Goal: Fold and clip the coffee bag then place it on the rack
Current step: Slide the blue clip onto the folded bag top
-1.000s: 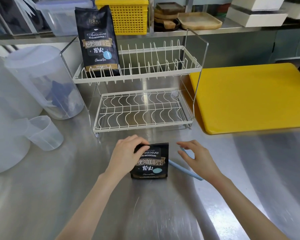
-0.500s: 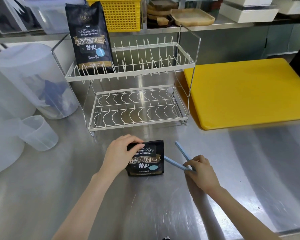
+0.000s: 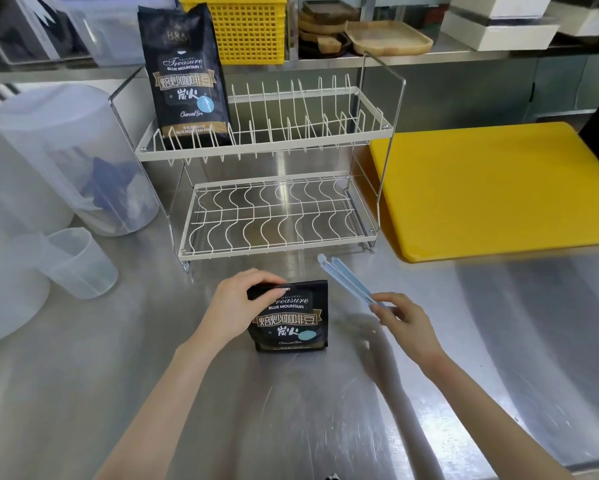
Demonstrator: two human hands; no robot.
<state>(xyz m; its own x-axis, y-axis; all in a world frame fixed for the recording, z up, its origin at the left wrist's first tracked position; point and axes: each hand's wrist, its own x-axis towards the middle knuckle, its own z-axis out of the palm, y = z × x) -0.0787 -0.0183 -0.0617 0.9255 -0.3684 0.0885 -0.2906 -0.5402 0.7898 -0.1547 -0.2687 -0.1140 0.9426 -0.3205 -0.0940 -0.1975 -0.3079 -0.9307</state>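
Observation:
A black coffee bag (image 3: 292, 323) stands on the steel counter in front of the rack, its top folded down. My left hand (image 3: 237, 304) presses on the fold at the bag's upper left. To the bag's right, my right hand (image 3: 403, 318) pinches one end of a long light-blue bag clip (image 3: 343, 278). The clip is raised off the counter, its two arms slightly spread and pointing toward the rack. The white two-tier wire rack (image 3: 277, 147) stands behind, with a second, tall coffee bag (image 3: 187, 77) upright at the left of its upper tier.
A yellow cutting board (image 3: 498, 188) lies right of the rack. Translucent plastic pitchers (image 3: 73, 161) and a small measuring cup (image 3: 78, 263) stand at the left. A shelf behind holds a yellow basket (image 3: 249, 29), wooden trays and white boxes.
My right hand reached for the blue clip, picked it up from the counter and lifted it beside the bag. My left hand stayed on the bag's folded top.

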